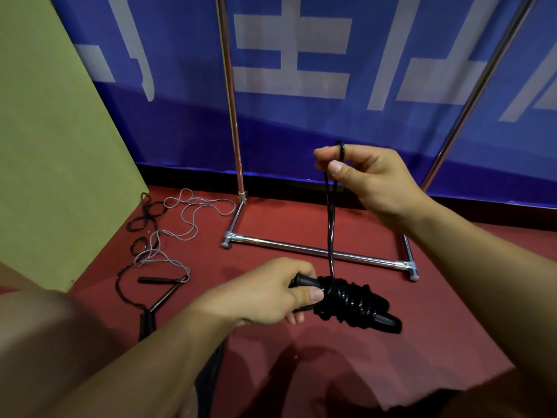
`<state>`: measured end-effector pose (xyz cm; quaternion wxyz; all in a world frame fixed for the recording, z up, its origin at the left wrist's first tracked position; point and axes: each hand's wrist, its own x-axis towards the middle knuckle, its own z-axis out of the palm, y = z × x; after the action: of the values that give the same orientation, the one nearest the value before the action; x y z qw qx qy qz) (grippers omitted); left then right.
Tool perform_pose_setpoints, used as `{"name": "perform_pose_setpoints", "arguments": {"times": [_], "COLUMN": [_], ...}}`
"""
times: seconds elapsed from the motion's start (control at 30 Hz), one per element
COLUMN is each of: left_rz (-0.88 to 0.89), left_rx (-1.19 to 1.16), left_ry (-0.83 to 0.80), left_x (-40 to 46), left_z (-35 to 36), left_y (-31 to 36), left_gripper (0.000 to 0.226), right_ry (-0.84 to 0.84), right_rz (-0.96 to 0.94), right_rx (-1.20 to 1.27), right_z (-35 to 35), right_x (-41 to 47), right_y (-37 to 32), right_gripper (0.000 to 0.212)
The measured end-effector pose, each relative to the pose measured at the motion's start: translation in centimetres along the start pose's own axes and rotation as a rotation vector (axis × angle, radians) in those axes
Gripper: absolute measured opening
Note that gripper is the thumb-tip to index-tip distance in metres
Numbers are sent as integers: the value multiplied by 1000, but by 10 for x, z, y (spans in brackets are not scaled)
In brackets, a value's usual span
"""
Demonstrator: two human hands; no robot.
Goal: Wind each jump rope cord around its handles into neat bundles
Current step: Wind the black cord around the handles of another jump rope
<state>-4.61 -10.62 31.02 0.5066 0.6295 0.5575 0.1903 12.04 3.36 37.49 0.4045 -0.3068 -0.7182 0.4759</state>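
A black bundle point(349, 300) of wound cord is held just above the red floor point(301, 372) by the left hand point(271, 292), which is closed around the handle ends, the thumb pressed against the coils. The tips of the handles point(388, 321) stick out of the bundle at its right end. From the coils a doubled length of black cord point(331, 224) rises almost straight up to the right hand point(370, 179), where its loop is pinched between thumb and forefinger; the other fingers are curled.

Further left on the floor, two more ropes lie unwound and tangled together: a grey cord point(193, 212) in loose loops and a black one point(144, 218), with black handles point(156, 280) lying beside them near a green board point(54, 146).

Behind the hands, a chrome stand point(313, 251) rests on the floor. A blue banner point(301, 86) with white characters is seen behind its uprights.
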Motion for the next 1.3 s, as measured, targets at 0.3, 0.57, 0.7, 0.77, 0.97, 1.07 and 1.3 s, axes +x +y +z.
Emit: {"name": "perform_pose_setpoints", "arguments": {"times": [0.3, 0.57, 0.7, 0.77, 0.97, 1.07, 1.3], "left_rz": [190, 185, 204, 222, 302, 324, 365], "left_rx": [-149, -182, -211, -266, -335, -344, -482], "left_ry": [-36, -114, -128, -145, -153, -111, 29], "left_x": [-20, -27, -31, -33, -39, -40, -40], "left_z": [-8, 3, 8, 8, 12, 12, 4], "left_y": [32, 40, 40, 41, 49, 52, 49], "left_gripper": [16, 15, 18, 19, 18, 17, 24], "right_ry": [37, -24, -56, -28, 47, 3, 41], "right_rz": [95, 43, -21, 7, 94, 170, 474], "right_rx": [-165, -739, -901, -927, -936, -975, -694], "right_z": [-4, 10, 13, 9, 0, 3, 13], "right_x": [1, -24, -35, -38, -41, -48, -50], "right_y": [34, 52, 53, 52, 48, 50, 36], "right_gripper": [14, 30, 41, 52, 60, 57, 29]}}
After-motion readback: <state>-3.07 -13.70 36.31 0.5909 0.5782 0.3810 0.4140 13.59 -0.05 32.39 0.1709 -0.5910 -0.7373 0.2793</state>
